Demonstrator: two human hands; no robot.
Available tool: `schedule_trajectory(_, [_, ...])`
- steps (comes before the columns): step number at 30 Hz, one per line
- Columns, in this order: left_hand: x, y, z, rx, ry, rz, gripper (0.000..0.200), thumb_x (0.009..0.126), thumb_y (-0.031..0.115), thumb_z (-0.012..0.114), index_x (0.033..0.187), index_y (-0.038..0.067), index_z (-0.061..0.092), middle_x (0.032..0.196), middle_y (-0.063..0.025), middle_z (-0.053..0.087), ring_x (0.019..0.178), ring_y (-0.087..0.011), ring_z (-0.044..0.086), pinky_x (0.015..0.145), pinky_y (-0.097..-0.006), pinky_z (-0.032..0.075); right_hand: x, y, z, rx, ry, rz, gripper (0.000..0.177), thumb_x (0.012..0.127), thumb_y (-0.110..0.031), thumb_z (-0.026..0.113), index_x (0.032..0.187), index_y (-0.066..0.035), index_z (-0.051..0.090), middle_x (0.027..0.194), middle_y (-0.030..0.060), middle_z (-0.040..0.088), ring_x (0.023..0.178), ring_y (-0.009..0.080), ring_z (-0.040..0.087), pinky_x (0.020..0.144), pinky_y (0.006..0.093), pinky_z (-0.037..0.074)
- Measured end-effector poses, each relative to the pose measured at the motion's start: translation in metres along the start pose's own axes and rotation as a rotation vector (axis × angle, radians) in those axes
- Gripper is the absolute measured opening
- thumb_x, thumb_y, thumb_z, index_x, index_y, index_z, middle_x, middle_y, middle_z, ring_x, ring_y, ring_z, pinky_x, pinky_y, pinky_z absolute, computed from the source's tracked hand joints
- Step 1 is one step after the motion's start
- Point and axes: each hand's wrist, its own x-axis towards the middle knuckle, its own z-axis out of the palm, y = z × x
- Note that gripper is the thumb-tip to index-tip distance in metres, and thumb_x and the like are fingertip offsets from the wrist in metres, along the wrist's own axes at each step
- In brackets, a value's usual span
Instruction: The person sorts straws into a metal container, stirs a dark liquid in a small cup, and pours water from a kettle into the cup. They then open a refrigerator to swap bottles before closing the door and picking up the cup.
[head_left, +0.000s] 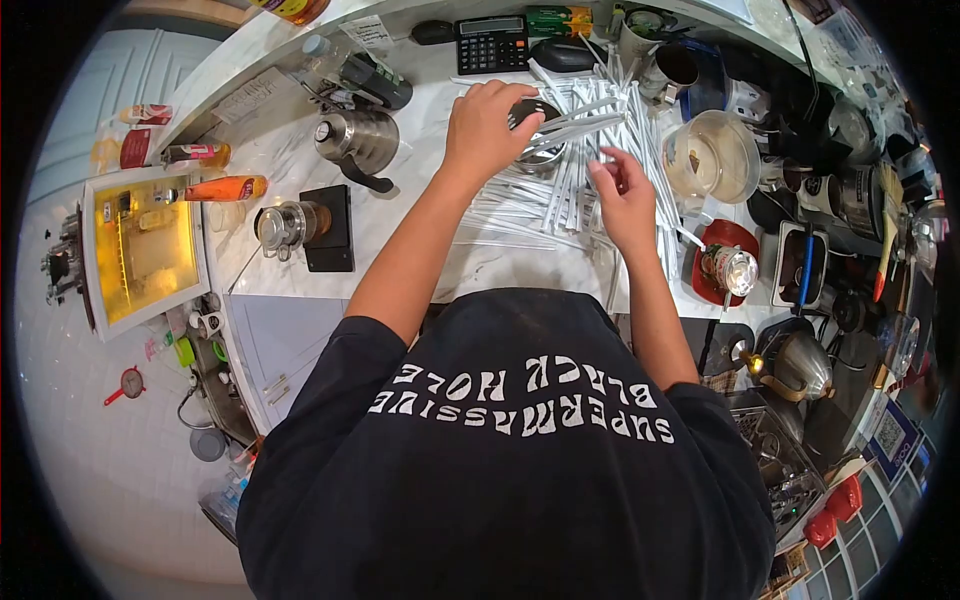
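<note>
Many thin white paper-wrapped sticks, like straws, lie spread and piled across the marble counter. Among them stands a round metal container, with several sticks poking out of it to the right. My left hand is curled over the container's left side and rim, thumb and fingers around it. On the right of the container my right hand hovers over the pile, its fingers bent and apart, with nothing clearly held.
A steel kettle, a black scale and a glass jug stand to the left. Behind are a calculator and a bottle. A clear tub and red tray sit right.
</note>
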Motion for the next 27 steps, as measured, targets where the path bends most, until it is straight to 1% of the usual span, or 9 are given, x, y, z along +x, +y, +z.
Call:
schedule_trajectory(4, [0.001, 0.002, -0.002, 0.025, -0.103, 0.075, 0.031, 0.082, 0.029, 0.082, 0.111, 0.019, 0.077, 0.113, -0.0041, 0.068, 0.113, -0.029, 0.058, 0.096, -0.0424, 0.047, 0.025, -0.016, 0.013, 0.021, 0.07, -0.087, 0.046, 0.094, -0.024, 0.075, 0.129, 0.003, 0.061, 0.09, 0.0071, 0.069, 0.075, 0.0103, 0.061, 0.069, 0.0266, 0.05])
schedule_trajectory(5, [0.002, 0.001, 0.001, 0.017, -0.118, 0.062, 0.029, 0.082, 0.03, 0.082, 0.109, 0.02, 0.078, 0.113, -0.003, 0.068, 0.115, -0.0282, 0.057, 0.098, -0.0441, 0.046, 0.035, -0.019, 0.015, 0.01, 0.076, -0.136, 0.038, 0.095, -0.027, 0.074, 0.116, 0.004, 0.066, 0.083, 0.0064, 0.069, 0.07, 0.01, 0.058, 0.064, 0.0281, 0.048])
schedule_trajectory(9, [0.007, -0.004, 0.014, -0.032, -0.142, 0.031, 0.024, 0.081, 0.033, 0.081, 0.103, 0.023, 0.08, 0.115, -0.0011, 0.068, 0.12, -0.0268, 0.054, 0.102, -0.0477, 0.042, 0.052, -0.046, 0.018, -0.111, 0.071, -0.074, 0.033, 0.099, -0.029, 0.069, 0.093, 0.003, 0.072, 0.068, 0.0055, 0.065, 0.062, 0.0116, 0.054, 0.059, 0.0316, 0.044])
schedule_trajectory(13, [0.009, -0.003, 0.005, -0.041, -0.214, 0.011, 0.023, 0.084, 0.032, 0.081, 0.103, 0.02, 0.08, 0.125, -0.0029, 0.066, 0.124, -0.0275, 0.052, 0.104, -0.0455, 0.041, 0.065, -0.05, 0.018, -0.134, 0.027, -0.107, 0.032, 0.099, -0.028, 0.068, 0.096, 0.003, 0.071, 0.071, 0.0068, 0.067, 0.064, 0.0123, 0.055, 0.061, 0.0316, 0.045])
schedule_trajectory(19, [-0.001, -0.008, 0.01, 0.021, -0.162, -0.059, 0.026, 0.083, 0.031, 0.083, 0.105, 0.019, 0.079, 0.124, -0.0023, 0.066, 0.125, -0.0285, 0.053, 0.105, -0.0458, 0.041, 0.073, -0.036, 0.021, -0.173, -0.033, -0.061, 0.034, 0.097, -0.031, 0.07, 0.104, 0.002, 0.071, 0.08, 0.008, 0.07, 0.069, 0.0134, 0.059, 0.066, 0.0313, 0.048])
schedule_trajectory(22, [-0.008, -0.007, 0.01, -0.053, -0.067, -0.022, 0.033, 0.081, 0.028, 0.084, 0.112, 0.019, 0.077, 0.123, -0.0042, 0.065, 0.122, -0.03, 0.054, 0.104, -0.0443, 0.043, 0.065, -0.028, 0.019, -0.168, -0.008, -0.066, 0.035, 0.095, -0.032, 0.072, 0.11, 0.0, 0.072, 0.084, 0.0081, 0.071, 0.071, 0.0143, 0.061, 0.068, 0.0313, 0.05])
schedule_trajectory(23, [-0.012, -0.009, 0.011, -0.12, 0.04, 0.023, 0.035, 0.078, 0.025, 0.084, 0.111, 0.016, 0.075, 0.119, -0.0062, 0.065, 0.116, -0.0305, 0.056, 0.101, -0.0445, 0.044, 0.06, -0.02, 0.018, -0.133, 0.027, -0.069, 0.035, 0.095, -0.032, 0.073, 0.111, -0.001, 0.072, 0.086, 0.0083, 0.071, 0.071, 0.0147, 0.061, 0.068, 0.0313, 0.051])
schedule_trajectory(25, [-0.03, -0.011, 0.006, -0.148, 0.164, -0.031, 0.033, 0.079, 0.023, 0.084, 0.109, 0.013, 0.074, 0.117, -0.0074, 0.065, 0.115, -0.0309, 0.057, 0.1, -0.0439, 0.044, 0.045, -0.014, 0.013, -0.118, 0.095, -0.071, 0.034, 0.094, -0.032, 0.073, 0.111, -0.002, 0.072, 0.084, 0.0087, 0.069, 0.069, 0.0154, 0.06, 0.067, 0.0309, 0.051])
schedule_trajectory(27, [-0.061, -0.013, -0.001, -0.141, 0.228, -0.114, 0.03, 0.08, 0.02, 0.082, 0.107, 0.011, 0.073, 0.114, -0.0089, 0.064, 0.113, -0.0313, 0.057, 0.099, -0.0437, 0.045, 0.024, 0.0, 0.003, -0.245, 0.047, -0.003, 0.031, 0.094, -0.029, 0.074, 0.109, -0.002, 0.073, 0.085, 0.0077, 0.068, 0.07, 0.0153, 0.06, 0.067, 0.0302, 0.05])
